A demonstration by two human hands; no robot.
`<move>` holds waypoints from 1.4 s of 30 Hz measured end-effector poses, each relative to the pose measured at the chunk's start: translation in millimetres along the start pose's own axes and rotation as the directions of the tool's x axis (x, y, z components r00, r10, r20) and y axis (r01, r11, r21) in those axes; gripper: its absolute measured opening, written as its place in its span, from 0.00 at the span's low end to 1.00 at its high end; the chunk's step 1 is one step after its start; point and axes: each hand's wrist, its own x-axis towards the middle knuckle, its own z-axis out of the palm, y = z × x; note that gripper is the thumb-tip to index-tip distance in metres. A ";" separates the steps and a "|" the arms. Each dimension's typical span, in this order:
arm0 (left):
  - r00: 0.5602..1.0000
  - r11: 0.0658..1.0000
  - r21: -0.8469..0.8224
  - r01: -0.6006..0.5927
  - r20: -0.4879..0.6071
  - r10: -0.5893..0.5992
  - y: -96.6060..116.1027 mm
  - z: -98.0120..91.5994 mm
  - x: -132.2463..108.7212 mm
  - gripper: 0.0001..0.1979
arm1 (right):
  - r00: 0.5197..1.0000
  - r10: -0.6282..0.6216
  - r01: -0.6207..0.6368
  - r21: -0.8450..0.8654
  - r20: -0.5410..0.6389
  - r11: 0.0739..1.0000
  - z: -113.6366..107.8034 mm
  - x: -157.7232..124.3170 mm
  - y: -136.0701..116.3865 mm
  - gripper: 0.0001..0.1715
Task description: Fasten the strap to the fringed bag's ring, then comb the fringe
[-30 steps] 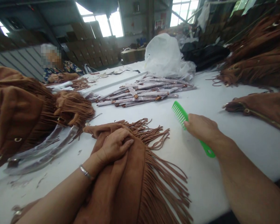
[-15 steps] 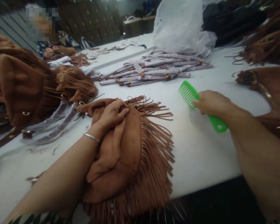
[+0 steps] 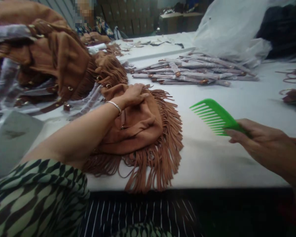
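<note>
A brown fringed bag [image 3: 148, 126] lies on the white table, its long leather fringe [image 3: 166, 154] fanned out to the right and towards the front edge. My left hand [image 3: 135, 94] grips the top part of the bag, fingers bent into the leather; a silver bangle is on that wrist. To the right, above the table and apart from the fringe, my right hand [image 3: 251, 133] holds a green wide-toothed comb [image 3: 215, 115] by its handle. The comb's teeth point left and down. Part of the handle is hidden in the hand.
More brown bags [image 3: 71, 62] are heaped at the left, with plastic-wrapped handles. Wrapped straps [image 3: 194, 70] lie piled at the back, near a white plastic bag [image 3: 227, 33]. A grey seat-like shape [image 3: 12, 141] stands at the left. Across the table a person [image 3: 93, 31] sits.
My view has shifted. The comb has turned, its toothed end now showing broadside, and my right hand has swung lower and right. My left hand stays on the bag; the fringe lies differently.
</note>
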 end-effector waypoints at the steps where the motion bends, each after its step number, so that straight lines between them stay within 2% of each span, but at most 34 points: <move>1: 0.994 0.994 -0.034 -0.108 0.026 0.109 4.5 -12.8 -10.9 0.23 | 0.997 -0.076 0.076 -0.042 -0.002 0.996 -2.7 -0.8 -1.1 0.13; 3: 0.954 0.956 -0.091 -0.279 0.084 0.286 12.0 -36.7 -41.6 0.28 | 0.965 -0.262 0.261 -0.044 -0.020 0.964 -4.1 -2.2 -13.6 0.14; 4: 0.930 0.939 -0.095 -0.330 0.136 0.341 14.6 -45.6 -60.9 0.31 | 0.930 -0.368 0.368 -0.013 -0.026 0.930 -1.8 -3.4 -24.4 0.14; 6: 0.871 0.907 -0.077 -0.413 0.259 0.419 16.6 -53.9 -103.0 0.35 | 0.811 -0.585 0.585 0.088 -0.026 0.806 9.2 -7.5 -50.6 0.10; 8: 0.816 0.880 -0.030 -0.473 0.363 0.451 14.7 -49.9 -142.1 0.37 | 0.652 -0.758 0.747 0.183 -0.019 0.639 26.6 -12.3 -75.4 0.10; 9: 0.812 0.878 0.003 -0.479 0.383 0.442 12.8 -45.0 -157.7 0.38 | 0.592 -0.806 0.790 0.207 -0.011 0.577 35.9 -14.3 -85.0 0.11; 10: 0.825 0.882 0.045 -0.469 0.379 0.419 10.8 -39.5 -169.5 0.37 | 0.553 -0.833 0.816 0.209 -0.008 0.539 44.7 -15.5 -92.0 0.11; 11: 0.846 0.887 0.091 -0.452 0.358 0.394 9.1 -34.3 -177.3 0.35 | 0.540 -0.842 0.826 0.199 -0.006 0.528 52.2 -16.1 -96.6 0.12; 13: 0.884 0.888 0.173 -0.426 0.286 0.369 7.4 -26.2 -181.6 0.24 | 0.570 -0.821 0.811 0.176 -0.024 0.558 62.1 -15.4 -99.7 0.11; 15: 0.891 0.874 0.207 -0.439 0.221 0.396 8.4 -21.6 -173.7 0.15 | 0.630 -0.774 0.770 0.177 -0.056 0.614 64.5 -13.1 -98.2 0.11; 19: 0.900 0.885 0.162 -0.436 0.052 0.434 16.7 -17.2 -140.1 0.10 | 0.727 -0.684 0.684 0.162 -0.064 0.712 53.8 -6.9 -93.6 0.10; 22: 0.888 0.887 0.056 -0.459 0.052 0.456 26.6 -18.0 -112.0 0.09 | 0.776 -0.628 0.630 0.069 -0.050 0.773 40.5 2.1 -89.2 0.08; 24: 0.883 0.885 -0.011 -0.466 0.058 0.465 31.8 -22.7 -95.9 0.09 | 0.783 -0.621 0.620 -0.019 -0.051 0.784 32.6 11.4 -84.6 0.09; 25: 0.884 0.885 -0.031 -0.464 0.045 0.465 33.2 -26.1 -89.3 0.09 | 0.771 -0.635 0.632 -0.067 -0.055 0.772 29.8 16.8 -82.0 0.09; 27: 0.885 0.885 -0.039 -0.464 0.023 0.465 33.5 -33.2 -79.4 0.10 | 0.712 -0.698 0.681 -0.175 -0.067 0.711 27.6 28.8 -77.2 0.09; 30: 0.873 0.874 0.005 -0.486 0.054 0.485 30.9 -36.4 -70.5 0.11 | 0.572 -0.814 0.740 -0.364 -0.103 0.566 35.6 48.4 -72.2 0.10; 33: 0.855 0.853 0.077 -0.516 0.103 0.508 26.9 -23.7 -61.5 0.11 | 0.442 -0.897 0.783 -0.476 -0.027 0.400 54.8 67.1 -69.6 0.13; 34: 0.853 0.848 0.099 -0.520 0.111 0.510 24.6 -16.7 -57.4 0.11 | 0.425 -0.905 0.792 -0.488 0.012 0.366 61.9 72.2 -69.2 0.13; 35: 0.850 0.840 0.134 -0.526 0.114 0.514 21.6 -9.1 -52.6 0.12 | 0.432 -0.901 0.793 -0.493 0.042 0.357 68.4 76.5 -69.3 0.13; 39: 0.817 0.732 0.395 -0.554 0.089 0.570 3.3 18.4 -32.3 0.13 | 0.519 -0.841 0.796 -0.443 0.152 0.411 79.8 81.2 -72.9 0.10; 40: 0.807 0.702 0.445 -0.556 0.086 0.585 -1.4 23.3 -28.2 0.13 | 0.518 -0.833 0.814 -0.409 0.193 0.412 78.4 78.7 -74.1 0.09; 42: 0.805 0.689 0.471 -0.551 0.083 0.587 -9.1 30.0 -22.2 0.13 | 0.478 -0.839 0.863 -0.317 0.259 0.394 72.0 69.6 -75.2 0.10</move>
